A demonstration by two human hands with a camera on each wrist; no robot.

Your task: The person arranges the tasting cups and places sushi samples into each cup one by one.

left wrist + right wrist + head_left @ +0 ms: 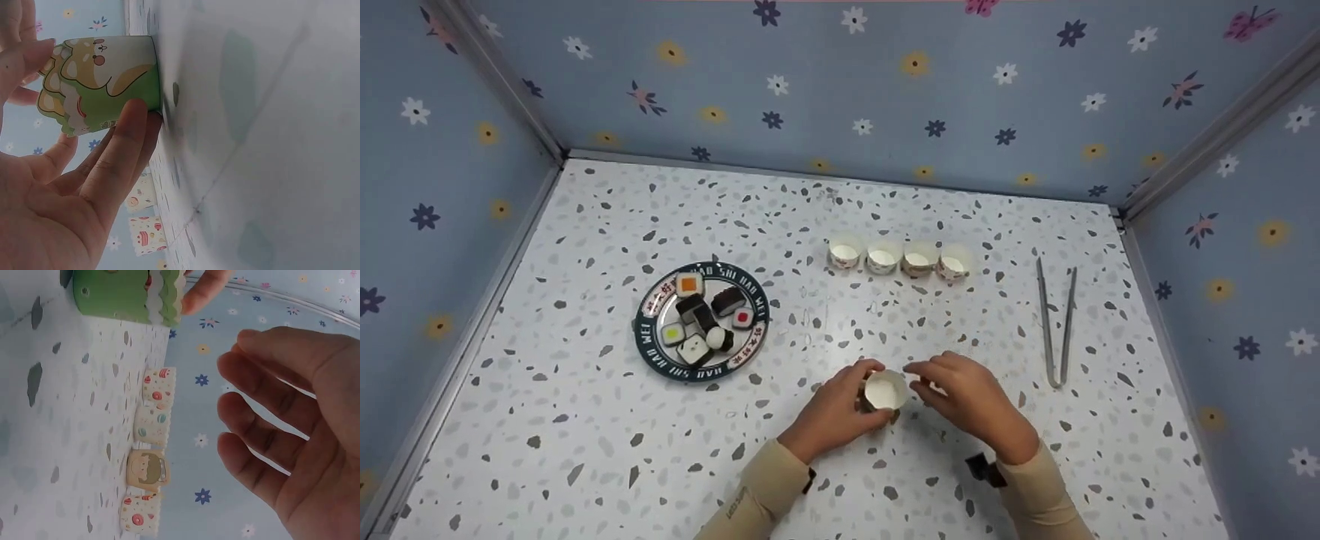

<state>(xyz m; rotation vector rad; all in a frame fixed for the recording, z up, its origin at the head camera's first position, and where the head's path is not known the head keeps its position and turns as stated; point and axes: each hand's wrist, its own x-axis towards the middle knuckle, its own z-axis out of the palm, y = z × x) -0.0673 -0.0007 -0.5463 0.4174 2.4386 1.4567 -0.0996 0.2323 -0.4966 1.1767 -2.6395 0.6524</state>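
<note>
A small stack of paper baking cups [885, 391] stands on the table, white inside. Its green outside, with a cartoon dog on the paper cups [121, 70], shows in the left wrist view. My left hand [840, 411] holds the stack, with fingers and thumb on either side of it. At the rim's right, my right hand [966, 397] hovers with loosely bent fingers and holds nothing. In the right wrist view those fingers [253, 422] are apart from the green cups [118, 295]. Whether a fingertip touches the rim is hard to tell.
Several patterned paper cups [883, 259] form a row farther back. On the left, a dark-rimmed plate [649, 352] bears several toy-like sushi pieces [701, 315]. Metal tongs [1057, 330] lie to the right. Flowered panels [810, 82] enclose the speckled table [585, 420].
</note>
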